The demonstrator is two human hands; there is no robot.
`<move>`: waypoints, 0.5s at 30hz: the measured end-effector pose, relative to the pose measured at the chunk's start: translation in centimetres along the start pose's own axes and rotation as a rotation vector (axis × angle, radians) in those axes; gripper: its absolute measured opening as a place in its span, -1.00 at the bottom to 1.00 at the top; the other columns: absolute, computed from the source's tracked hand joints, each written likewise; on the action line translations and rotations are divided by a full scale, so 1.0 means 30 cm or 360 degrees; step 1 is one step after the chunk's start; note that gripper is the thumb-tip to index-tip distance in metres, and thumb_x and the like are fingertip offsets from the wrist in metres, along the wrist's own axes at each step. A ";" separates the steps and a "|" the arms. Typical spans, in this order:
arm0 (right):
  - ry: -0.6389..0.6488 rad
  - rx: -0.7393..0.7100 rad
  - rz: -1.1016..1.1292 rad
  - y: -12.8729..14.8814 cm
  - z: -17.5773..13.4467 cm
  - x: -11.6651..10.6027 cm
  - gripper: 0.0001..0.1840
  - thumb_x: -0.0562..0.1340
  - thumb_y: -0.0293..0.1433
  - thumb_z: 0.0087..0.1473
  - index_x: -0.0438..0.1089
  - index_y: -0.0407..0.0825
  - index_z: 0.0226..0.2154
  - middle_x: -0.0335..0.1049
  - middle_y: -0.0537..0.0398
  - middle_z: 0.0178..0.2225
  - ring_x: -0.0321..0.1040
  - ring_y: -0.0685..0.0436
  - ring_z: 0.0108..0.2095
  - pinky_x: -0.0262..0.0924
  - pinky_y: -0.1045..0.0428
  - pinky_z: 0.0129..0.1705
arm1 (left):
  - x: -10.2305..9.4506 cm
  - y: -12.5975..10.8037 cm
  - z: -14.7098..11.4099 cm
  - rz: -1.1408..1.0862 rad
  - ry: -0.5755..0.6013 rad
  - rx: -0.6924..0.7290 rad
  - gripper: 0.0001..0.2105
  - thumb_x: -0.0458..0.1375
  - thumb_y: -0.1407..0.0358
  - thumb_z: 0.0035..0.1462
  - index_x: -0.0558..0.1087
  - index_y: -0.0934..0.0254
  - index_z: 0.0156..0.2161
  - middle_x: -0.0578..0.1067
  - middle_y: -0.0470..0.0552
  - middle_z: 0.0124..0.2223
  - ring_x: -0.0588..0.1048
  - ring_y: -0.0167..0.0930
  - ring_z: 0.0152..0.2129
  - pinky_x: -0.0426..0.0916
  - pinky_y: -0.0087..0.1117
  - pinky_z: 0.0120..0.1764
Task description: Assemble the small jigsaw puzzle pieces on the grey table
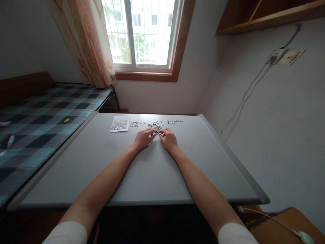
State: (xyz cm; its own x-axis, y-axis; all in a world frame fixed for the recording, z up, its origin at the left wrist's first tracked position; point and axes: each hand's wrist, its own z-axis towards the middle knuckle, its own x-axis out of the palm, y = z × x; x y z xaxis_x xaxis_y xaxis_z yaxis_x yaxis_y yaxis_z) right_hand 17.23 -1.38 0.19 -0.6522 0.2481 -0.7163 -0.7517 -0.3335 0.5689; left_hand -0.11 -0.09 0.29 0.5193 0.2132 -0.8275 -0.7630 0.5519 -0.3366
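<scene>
Near the far side of the grey table (pixel 157 169), my left hand (pixel 144 137) and my right hand (pixel 168 139) almost meet. A small dark jigsaw puzzle piece (pixel 156 133) sits between their fingertips, with the fingers of both hands closed at it. It is too small to tell whether it is one piece or two joined. Just beyond my fingers lies a loose heap of jigsaw pieces (pixel 155 124). Some pieces (pixel 137 124) are spread left of the heap, and a short row of pieces (pixel 175 121) lies to its right.
A colourful picture sheet (pixel 120 124) lies left of the pieces. Beyond the table are a window (pixel 147 34) and a curtain (pixel 88 44). A bed with a checked cover (pixel 50 108) stands left; a cable (pixel 241 101) hangs from a wall socket (pixel 289 56) at right.
</scene>
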 end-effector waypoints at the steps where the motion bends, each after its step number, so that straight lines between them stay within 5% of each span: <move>1: -0.0002 0.0009 -0.0010 0.000 0.000 0.000 -0.85 0.18 -0.41 0.06 0.44 0.02 -0.29 0.34 0.11 -0.27 0.35 0.01 -0.37 0.22 0.08 -0.25 | 0.000 0.001 0.000 -0.0001 0.0003 0.0006 -0.74 0.03 0.17 0.21 0.47 0.13 -0.07 0.52 -0.10 -0.28 0.43 -0.52 -0.51 0.22 -0.51 -0.42; 15: -0.0023 0.0028 -0.0088 -0.005 0.002 -0.016 -0.88 0.21 -0.36 0.07 0.48 0.04 -0.36 0.38 0.13 -0.31 0.35 -0.02 -0.33 0.18 0.08 -0.25 | -0.006 -0.011 0.000 -0.0046 -0.0070 -0.0068 -0.76 0.11 0.19 0.13 0.48 0.15 -0.11 0.52 -0.14 -0.34 0.41 -0.53 -0.53 0.24 -0.51 -0.40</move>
State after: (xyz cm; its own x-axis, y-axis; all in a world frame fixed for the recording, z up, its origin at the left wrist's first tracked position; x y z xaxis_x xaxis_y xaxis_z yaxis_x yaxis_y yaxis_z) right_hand 17.63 -1.39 0.47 -0.6107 0.2787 -0.7412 -0.7883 -0.3029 0.5356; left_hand 0.05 -0.30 0.54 0.5571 0.2336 -0.7969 -0.7627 0.5234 -0.3798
